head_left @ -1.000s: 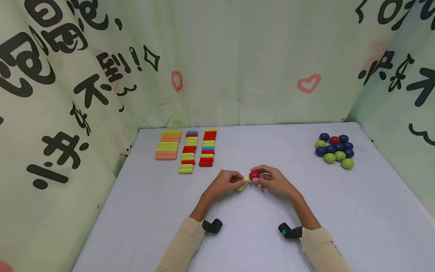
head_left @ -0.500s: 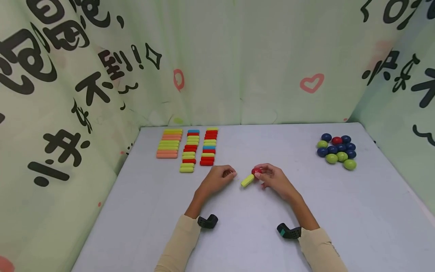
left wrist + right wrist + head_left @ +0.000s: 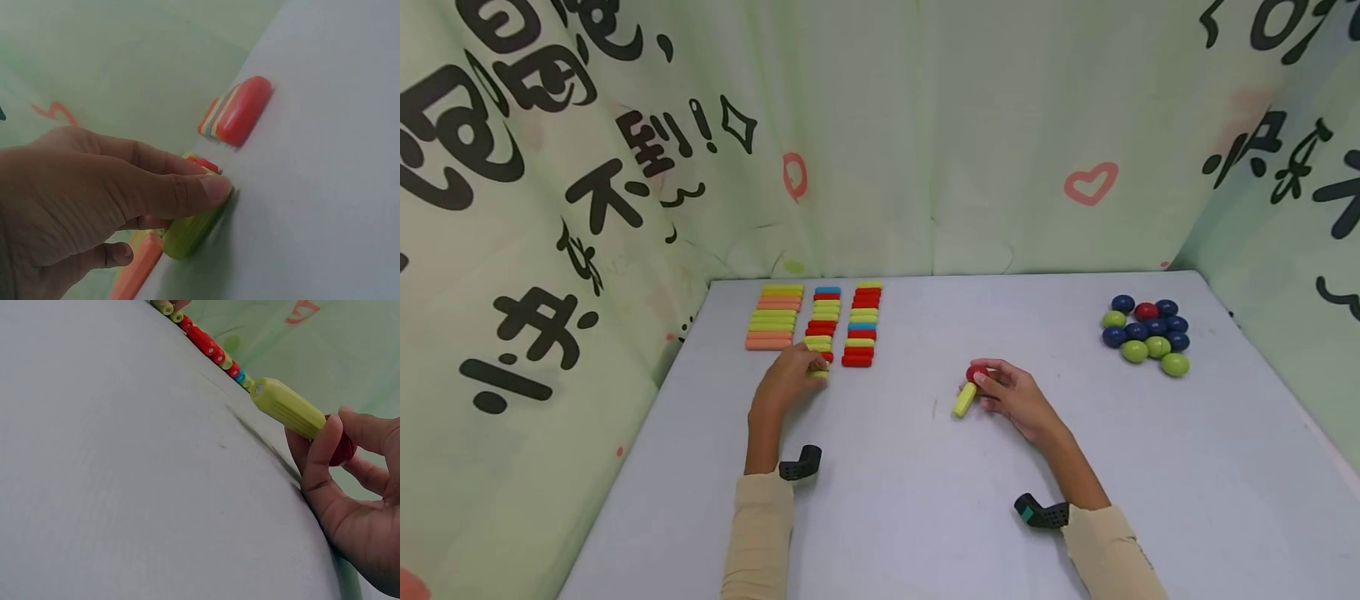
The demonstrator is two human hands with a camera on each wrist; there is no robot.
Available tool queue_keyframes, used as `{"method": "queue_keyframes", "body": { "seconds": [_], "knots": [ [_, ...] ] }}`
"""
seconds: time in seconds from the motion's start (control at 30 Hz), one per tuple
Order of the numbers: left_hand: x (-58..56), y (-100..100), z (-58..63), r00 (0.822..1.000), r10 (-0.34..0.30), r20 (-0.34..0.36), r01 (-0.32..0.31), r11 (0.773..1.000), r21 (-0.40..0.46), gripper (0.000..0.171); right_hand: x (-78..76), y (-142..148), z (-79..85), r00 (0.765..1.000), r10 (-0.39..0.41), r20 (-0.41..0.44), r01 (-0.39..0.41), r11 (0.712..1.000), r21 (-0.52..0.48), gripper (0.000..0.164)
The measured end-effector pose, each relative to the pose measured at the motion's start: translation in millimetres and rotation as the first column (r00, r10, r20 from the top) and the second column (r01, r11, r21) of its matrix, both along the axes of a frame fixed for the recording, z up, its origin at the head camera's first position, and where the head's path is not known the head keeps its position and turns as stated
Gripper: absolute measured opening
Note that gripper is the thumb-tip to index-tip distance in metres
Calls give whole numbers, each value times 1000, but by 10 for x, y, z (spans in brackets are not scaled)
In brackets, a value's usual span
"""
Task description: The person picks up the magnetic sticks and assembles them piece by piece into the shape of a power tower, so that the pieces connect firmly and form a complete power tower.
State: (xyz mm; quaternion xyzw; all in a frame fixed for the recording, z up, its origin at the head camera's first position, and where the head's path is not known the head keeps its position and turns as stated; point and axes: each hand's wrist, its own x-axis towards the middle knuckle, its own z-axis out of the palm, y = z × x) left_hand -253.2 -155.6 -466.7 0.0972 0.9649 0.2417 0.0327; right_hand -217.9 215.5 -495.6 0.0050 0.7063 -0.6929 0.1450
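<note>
Between thumb and fingers, my right hand [image 3: 1017, 402] holds a red ball [image 3: 976, 374]. A yellow-green toy rod [image 3: 965, 400] sticks out from that ball, and the right wrist view shows a round metallic spot on the rod's free end. Over at the left, my left hand [image 3: 786, 379] is at the near end of the middle column of rods. It pinches a yellow-green rod [image 3: 195, 232] there, which still lies at or close to the table; the fingers cover part of it. Red rods [image 3: 245, 111] of the neighbouring column show beyond it in the left wrist view.
On the white table [image 3: 910, 500] the left column [image 3: 772, 317] has yellow and orange rods. The right column [image 3: 862, 325] mixes red, yellow and blue. A cluster of blue, green and red balls [image 3: 1150, 329] lies at the back right. Printed curtains [image 3: 925, 167] hang around the table.
My left hand let go of the yellow-green rod joined to the red ball and moved left to the middle column. My right hand, still holding the ball, shifted slightly right.
</note>
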Motion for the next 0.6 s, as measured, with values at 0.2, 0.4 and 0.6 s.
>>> {"method": "queue_keyframes", "body": {
  "seconds": [0.2, 0.4, 0.6],
  "knots": [
    [-10, -40, -3, 998, -45, 42, 47, 998, -42, 21, 8, -6, 40, 1000, -11, 21, 11, 1000, -1, 56],
    [22, 135, 52, 983, -150, 103, 146, 988, 51, 19, 18, -33, 55, 1000, -13, 14, 12, 999, 34, 56],
    [70, 696, -45, 935, -316, 162, 252, 911, 325, 25, 12, -75, 33, 1000, -9, -6, 10, 994, 105, 53]
  ]
}}
